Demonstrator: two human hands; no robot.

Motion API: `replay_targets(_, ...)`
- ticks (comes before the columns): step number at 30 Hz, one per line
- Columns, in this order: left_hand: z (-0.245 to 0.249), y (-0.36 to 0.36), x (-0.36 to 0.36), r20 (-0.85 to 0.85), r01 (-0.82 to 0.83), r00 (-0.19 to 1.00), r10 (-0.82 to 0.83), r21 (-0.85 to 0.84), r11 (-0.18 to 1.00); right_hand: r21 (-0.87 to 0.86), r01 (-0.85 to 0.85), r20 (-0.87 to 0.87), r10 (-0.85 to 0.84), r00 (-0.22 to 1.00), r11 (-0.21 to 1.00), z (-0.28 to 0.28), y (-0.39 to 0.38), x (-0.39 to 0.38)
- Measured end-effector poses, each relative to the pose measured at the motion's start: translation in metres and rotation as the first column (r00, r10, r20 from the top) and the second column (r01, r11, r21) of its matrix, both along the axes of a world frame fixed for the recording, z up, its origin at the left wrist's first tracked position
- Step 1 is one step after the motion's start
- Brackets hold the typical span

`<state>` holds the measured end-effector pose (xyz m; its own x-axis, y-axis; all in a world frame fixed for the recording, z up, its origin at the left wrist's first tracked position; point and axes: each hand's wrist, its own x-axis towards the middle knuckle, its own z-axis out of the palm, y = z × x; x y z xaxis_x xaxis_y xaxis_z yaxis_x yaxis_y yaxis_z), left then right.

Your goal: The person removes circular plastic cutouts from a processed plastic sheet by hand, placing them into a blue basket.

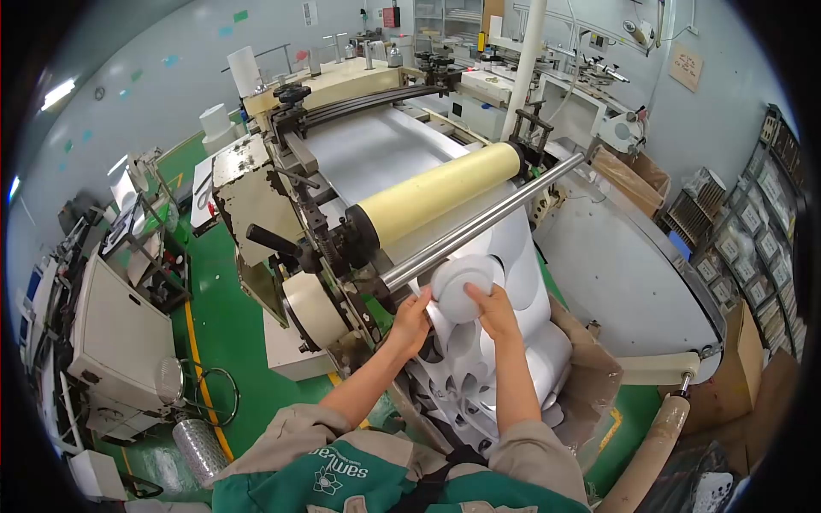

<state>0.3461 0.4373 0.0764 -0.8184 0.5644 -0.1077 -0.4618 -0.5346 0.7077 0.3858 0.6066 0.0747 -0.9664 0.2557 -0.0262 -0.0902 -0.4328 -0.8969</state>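
Several white round discs [456, 301] are gripped between my two hands, overlapping one another in front of the steel bar. My left hand [412, 321] is closed at their left edge, fingers partly hidden. My right hand [494, 312] pinches them from the right, thumb lying on the top face. Behind and below the discs hangs a white sheet [526, 303] with round holes cut in it. It runs down from the machine and bunches up in a cardboard box [590, 363] under my forearms.
A pale yellow roller [440, 192] and a steel bar [487, 222] cross the machine just beyond my hands. At the left of them sit a black handle [272, 239] and a cream wheel [315, 308]. A large grey panel [629, 274] stands to the right.
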Motion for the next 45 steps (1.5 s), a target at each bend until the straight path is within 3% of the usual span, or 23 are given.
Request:
replay_targets(2,0.013,-0.001,-0.003,0.012,-0.076,0.997,0.076,-0.044,0.996,-0.322,0.094,-0.059,-0.119,0.991,0.942,-0.009,0.005,0.005)
replay_targets(4,0.007,-0.008,-0.018,-0.045,-0.123,0.992,0.121,-0.052,0.991,-0.608,0.095,-0.067,-0.171,0.983,0.788,-0.014,0.014,0.01)
replay_targets(7,0.007,-0.018,-0.03,-0.04,-0.105,0.993,0.108,0.074,0.992,-0.603,0.211,-0.055,-0.304,0.951,0.769,0.001,0.023,0.011)
replay_targets(8,0.008,-0.019,-0.033,0.012,-0.113,0.994,0.112,0.073,0.991,-0.553,0.15,-0.126,-0.26,0.957,0.819,0.006,0.025,0.01)
replay_targets(11,0.009,-0.017,-0.046,0.17,-0.099,0.982,0.083,0.086,0.991,-0.089,0.249,-0.161,-0.261,0.952,0.964,0.032,0.015,0.005)
replay_targets(13,0.023,-0.014,-0.047,-0.082,0.076,0.995,-0.061,0.187,0.979,0.2,0.262,-0.134,-0.239,0.962,0.944,0.043,0.005,-0.003)
replay_targets(14,0.029,-0.012,-0.046,0.049,0.133,0.986,-0.161,0.353,0.926,0.222,0.234,-0.175,-0.197,0.965,0.947,0.049,-0.002,-0.004)
replay_targets(15,0.011,-0.005,-0.053,0.061,0.181,0.974,-0.219,0.379,0.908,0.286,0.203,-0.173,-0.158,0.972,0.937,0.044,-0.002,-0.012)
replay_targets(17,0.015,0.002,-0.03,0.078,0.052,0.995,-0.066,0.177,0.983,0.511,0.221,-0.168,-0.155,0.973,0.831,0.043,-0.007,-0.019)
replay_targets(19,0.006,0.006,-0.006,0.047,0.052,0.997,-0.058,0.126,0.991,0.529,0.011,0.003,-0.015,1.0,0.849,0.053,-0.015,-0.012)
replay_targets(21,0.008,0.001,0.012,0.115,0.11,0.986,-0.116,0.062,0.992,0.377,-0.071,0.068,0.049,0.996,0.923,0.016,-0.003,-0.014)
replay_targets(24,0.005,-0.007,0.011,0.12,0.163,0.981,-0.151,-0.103,0.981,-0.032,0.019,-0.083,-0.021,0.996,0.999,-0.013,-0.002,0.003)
replay_targets(25,0.008,-0.009,0.009,0.049,0.148,0.988,-0.144,-0.091,0.985,-0.285,0.075,-0.076,-0.1,0.992,0.956,-0.016,0.001,0.007)
replay_targets(27,0.008,-0.009,-0.008,0.011,0.014,1.0,-0.012,-0.126,0.992,-0.72,0.161,0.002,-0.23,0.973,0.675,-0.021,0.013,0.018)
replay_targets(29,0.004,-0.015,-0.028,0.034,0.014,0.999,-0.014,0.001,1.0,-0.778,0.205,0.026,-0.296,0.955,0.594,-0.023,0.03,0.025)
replay_targets(31,0.014,-0.015,-0.042,0.087,0.015,0.996,-0.028,0.153,0.988,-0.703,0.187,-0.059,-0.318,0.946,0.687,-0.007,0.031,0.024)
replay_targets(32,0.017,-0.013,-0.047,0.206,-0.095,0.977,0.053,0.202,0.975,-0.56,0.232,-0.09,-0.336,0.938,0.796,-0.001,0.029,0.023)
replay_targets(34,0.031,-0.011,-0.057,0.24,-0.067,0.971,0.015,0.21,0.975,-0.214,0.279,-0.148,-0.313,0.938,0.936,0.028,0.017,0.02)
replay_targets(35,0.035,-0.012,-0.06,0.255,-0.053,0.967,-0.003,0.213,0.976,-0.028,0.293,-0.172,-0.294,0.94,0.956,0.04,0.011,0.016)
replay_targets(37,0.052,-0.011,-0.051,0.293,-0.072,0.956,-0.003,0.245,0.967,0.15,0.244,-0.146,-0.222,0.964,0.958,0.055,0.0,0.004)
replay_targets(40,0.027,-0.007,-0.057,0.088,0.089,0.988,-0.13,0.369,0.925,0.305,0.128,-0.122,-0.095,0.988,0.944,0.063,-0.012,-0.009)
replay_targets(43,0.006,0.002,-0.035,0.035,-0.042,0.999,0.037,0.152,0.988,0.397,0.088,-0.099,-0.052,0.994,0.913,0.057,-0.015,-0.02)
replay_targets(45,0.008,0.0,-0.012,0.024,-0.005,1.0,0.004,0.064,0.998,0.376,0.087,-0.106,-0.051,0.993,0.923,0.05,-0.018,-0.017)
